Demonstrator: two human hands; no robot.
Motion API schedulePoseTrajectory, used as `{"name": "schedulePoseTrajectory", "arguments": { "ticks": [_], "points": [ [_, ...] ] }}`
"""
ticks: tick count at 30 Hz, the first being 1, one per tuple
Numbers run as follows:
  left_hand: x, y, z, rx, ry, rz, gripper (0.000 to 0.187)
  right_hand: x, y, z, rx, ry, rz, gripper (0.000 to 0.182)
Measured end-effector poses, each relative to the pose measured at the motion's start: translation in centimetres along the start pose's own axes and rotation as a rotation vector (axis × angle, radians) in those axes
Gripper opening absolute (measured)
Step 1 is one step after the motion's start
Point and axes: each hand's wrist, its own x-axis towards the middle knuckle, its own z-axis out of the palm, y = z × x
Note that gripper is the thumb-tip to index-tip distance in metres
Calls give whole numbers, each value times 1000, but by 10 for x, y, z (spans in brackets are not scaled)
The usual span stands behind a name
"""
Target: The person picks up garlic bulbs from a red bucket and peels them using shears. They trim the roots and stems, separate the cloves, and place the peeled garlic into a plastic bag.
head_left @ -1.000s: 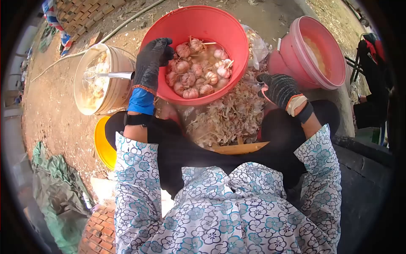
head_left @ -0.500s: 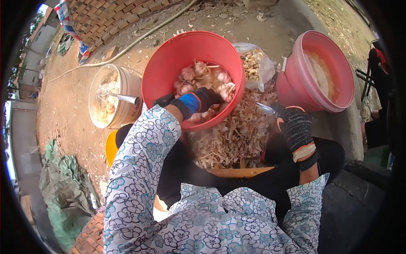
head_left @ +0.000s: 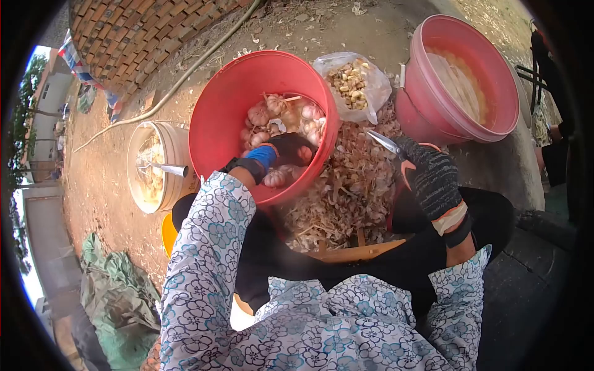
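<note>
My gloved left hand [head_left: 291,150] is inside the red bucket [head_left: 213,117], among several whole garlic bulbs [head_left: 258,114]. Its fingers curve around something mostly hidden; a pinkish bit shows near the fingertips. Closed around the orange handles of the scissors [head_left: 385,142] is my gloved right hand [head_left: 431,176], above the heap of garlic skins [head_left: 346,195]. The scissors' metal blades point up and left. Behind the heap, a clear plastic bag [head_left: 376,83] holds peeled cloves.
A pink bucket [head_left: 427,102] stands at the right. At the left is a white bucket [head_left: 174,157] with a metal-handled tool, and a yellow container [head_left: 168,234] beside it. A wooden edge [head_left: 359,252] crosses before my lap. Part of another person [head_left: 554,148] shows at far right.
The view has shifted, so the buckets and bag sit differently in it. My left hand stays in the red bucket, its fingers now more curled. My right hand still holds the scissors.
</note>
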Motion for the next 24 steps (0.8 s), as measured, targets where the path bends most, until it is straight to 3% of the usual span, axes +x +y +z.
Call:
{"name": "schedulePoseTrajectory", "arguments": {
  "ticks": [2, 5, 6, 7, 8, 9, 11, 15, 16, 21, 23, 24],
  "points": [
    [-9, -17, -5, -599, -18, 55, 25, 2, -5, -1, 229, 76, 64, 21],
    [-43, 0, -37, -764, 150, 118, 39, 6, -11, -6, 495, 56, 134, 20],
    [-55, 13, -47, -751, 156, 121, 39, 8, -7, 0, 442, 65, 60, 22],
    [-64, 25, -55, -652, 313, 236, 41, 9, -4, 13, 442, 79, 54, 22],
    [-74, 37, -63, -547, 467, 351, 43, 11, -1, 26, 629, 94, 50, 25],
    [-84, 50, -67, -533, 476, 359, 43, 13, 1, 32, 814, 108, 43, 28],
    [-104, 76, -71, -1027, 517, 368, 43, 20, -5, 26, 860, 85, 38, 31],
    [-122, 97, -66, -983, 555, 304, 48, 19, -15, 13, 827, -108, 80, 36],
    [-119, 95, -60, -1174, 443, 430, 44, 25, -27, 21, 1027, -21, 51, 34],
    [-99, 82, -40, -1419, 455, 496, 34, 23, -52, -6, 771, -74, -213, 31],
    [-90, 82, -35, -1681, 424, 551, 36, 25, -52, 0, 702, -66, -295, 31],
    [-84, 77, -29, -1337, 612, 597, 36, 26, -50, 8, 596, -34, -320, 31]
  ]
}}
